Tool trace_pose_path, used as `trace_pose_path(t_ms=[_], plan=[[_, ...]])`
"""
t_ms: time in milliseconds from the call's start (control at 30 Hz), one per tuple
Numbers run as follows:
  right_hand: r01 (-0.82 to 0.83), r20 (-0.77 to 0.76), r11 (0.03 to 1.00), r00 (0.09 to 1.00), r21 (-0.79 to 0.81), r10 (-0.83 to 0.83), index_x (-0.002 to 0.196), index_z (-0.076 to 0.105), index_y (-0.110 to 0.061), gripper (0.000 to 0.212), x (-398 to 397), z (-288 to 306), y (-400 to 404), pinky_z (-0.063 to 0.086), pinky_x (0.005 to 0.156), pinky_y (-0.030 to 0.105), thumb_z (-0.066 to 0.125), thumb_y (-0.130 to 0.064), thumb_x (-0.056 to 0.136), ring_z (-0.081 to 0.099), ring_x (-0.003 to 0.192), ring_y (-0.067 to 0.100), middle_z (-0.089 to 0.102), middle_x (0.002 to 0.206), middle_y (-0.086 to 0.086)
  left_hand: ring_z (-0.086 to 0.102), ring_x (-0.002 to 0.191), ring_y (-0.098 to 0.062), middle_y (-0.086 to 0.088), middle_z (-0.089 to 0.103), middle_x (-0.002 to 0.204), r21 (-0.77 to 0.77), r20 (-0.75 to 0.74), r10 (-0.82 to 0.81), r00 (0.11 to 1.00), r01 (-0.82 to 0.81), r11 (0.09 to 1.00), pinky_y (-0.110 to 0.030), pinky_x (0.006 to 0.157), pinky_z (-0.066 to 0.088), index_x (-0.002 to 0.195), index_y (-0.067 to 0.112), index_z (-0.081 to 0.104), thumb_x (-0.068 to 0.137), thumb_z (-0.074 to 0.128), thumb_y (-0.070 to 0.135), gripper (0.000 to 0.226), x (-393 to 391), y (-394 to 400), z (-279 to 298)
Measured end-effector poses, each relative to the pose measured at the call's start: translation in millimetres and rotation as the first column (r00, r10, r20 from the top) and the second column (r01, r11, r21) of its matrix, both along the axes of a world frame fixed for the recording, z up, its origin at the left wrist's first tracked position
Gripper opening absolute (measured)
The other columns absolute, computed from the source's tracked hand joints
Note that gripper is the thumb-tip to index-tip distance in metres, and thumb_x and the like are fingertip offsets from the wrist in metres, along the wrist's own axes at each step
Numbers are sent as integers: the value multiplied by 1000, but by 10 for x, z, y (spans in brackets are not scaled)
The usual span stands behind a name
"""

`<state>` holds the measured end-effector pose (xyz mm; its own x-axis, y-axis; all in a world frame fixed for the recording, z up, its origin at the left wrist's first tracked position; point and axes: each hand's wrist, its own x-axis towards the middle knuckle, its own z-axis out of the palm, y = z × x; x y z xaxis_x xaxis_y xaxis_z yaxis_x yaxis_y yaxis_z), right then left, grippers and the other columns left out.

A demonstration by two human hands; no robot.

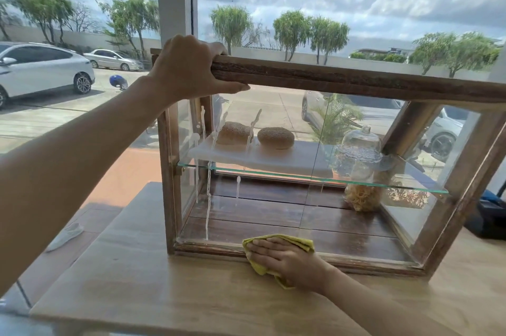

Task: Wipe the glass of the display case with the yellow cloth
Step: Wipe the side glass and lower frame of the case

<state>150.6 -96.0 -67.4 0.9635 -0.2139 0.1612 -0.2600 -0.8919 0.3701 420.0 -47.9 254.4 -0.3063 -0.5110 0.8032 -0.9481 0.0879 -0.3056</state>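
A wooden-framed display case (356, 79) with glass walls stands on a light wooden table (137, 281). White streaks run down the left part of its front glass (273, 207). My left hand (189, 69) grips the top left corner of the case's wooden frame. My right hand (284, 259) presses the yellow cloth (301, 242) flat against the bottom edge of the front glass, near the middle. Inside, two round buns (276, 137) lie on a white board on a glass shelf.
A glass dome (360, 144) stands on the shelf at the right, with a jar of pale curly pieces (361, 198) below it. A large window behind shows parked cars and trees. A white object (65, 235) lies on the lower surface at left. Dark gear (492, 215) sits far right.
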Motion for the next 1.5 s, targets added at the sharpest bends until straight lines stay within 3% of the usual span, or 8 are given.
trace_pose_path(t_ms=[133, 367, 600, 700, 800, 1067, 1367, 1500], plan=[[18, 56, 982, 998, 189, -29, 148, 29, -16, 63, -1, -53, 95, 7, 118, 22, 33, -4, 86, 12, 146, 9, 26, 156, 1, 67, 63, -24, -5, 71, 71, 46, 4, -21, 1000, 21, 999, -38, 71, 57, 104, 10, 66, 61, 31, 88, 96, 52, 18, 31], [-69, 241, 997, 969, 20, 63, 142, 41, -14, 45, 3, -11, 170, 37, 109, 35, 40, -10, 97, 27, 142, 16, 37, 151, 5, 66, 62, -22, -6, 71, 73, 112, 8, -66, 998, 65, 992, -33, 71, 56, 105, 9, 65, 60, 35, 87, 96, 141, 55, 68], [-35, 725, 985, 673, -170, 149, 132, 49, -4, 32, 218, 959, 383, 37, 109, 39, 39, -11, 102, 43, 134, 24, 48, 140, 14, 65, 61, -22, -4, 69, 66, 35, -9, 23, 1000, -23, 999, -30, 68, 52, 105, 13, 66, 56, 30, 90, 97, 222, 76, 27], [80, 819, 955, 538, -287, 201, 130, 50, -2, 32, 261, 1470, 311, 37, 108, 39, 39, -5, 101, 45, 131, 27, 50, 137, 14, 66, 63, -23, -5, 70, 67, 32, -34, 22, 999, -20, 999, -32, 70, 52, 105, 14, 66, 55, 31, 90, 97, 207, 73, 22], [229, 853, 909, 479, -348, 206, 128, 56, -3, 37, 316, 1792, 145, 40, 103, 42, 42, 5, 95, 47, 129, 26, 51, 136, 13, 66, 62, -22, -3, 70, 65, 32, -49, 21, 999, -20, 999, -32, 71, 53, 105, 15, 66, 55, 31, 90, 97, 208, 65, 19], [201, 806, 928, 573, -312, 147, 136, 44, 3, 41, 483, 1853, -108, 33, 111, 49, 34, -3, 97, 36, 138, 29, 40, 145, 16, 64, 59, -19, 0, 68, 63, 7, -65, 1, 998, -1, 1000, -25, 68, 47, 103, 15, 67, 55, 30, 89, 95, 208, 31, 7], [140, 678, 934, 724, -329, 130, 139, 45, -3, 57, 705, 2052, -77, 24, 117, 42, 53, 1, 83, 28, 142, 24, 35, 150, 12, 64, 55, -19, 0, 67, 60, -31, -57, -19, 998, 17, 999, -26, 64, 50, 97, 15, 70, 57, 34, 89, 92, 214, -2, 9], [90, 574, 932, 807, -352, 139, 140, 44, -6, 54, 800, 1979, -75, 24, 117, 39, 45, -5, 87, 29, 142, 22, 35, 150, 10, 63, 54, -19, 0, 66, 57, -47, -53, -21, 998, 19, 999, -25, 64, 49, 97, 15, 71, 58, 34, 89, 91, 208, -5, -3]])
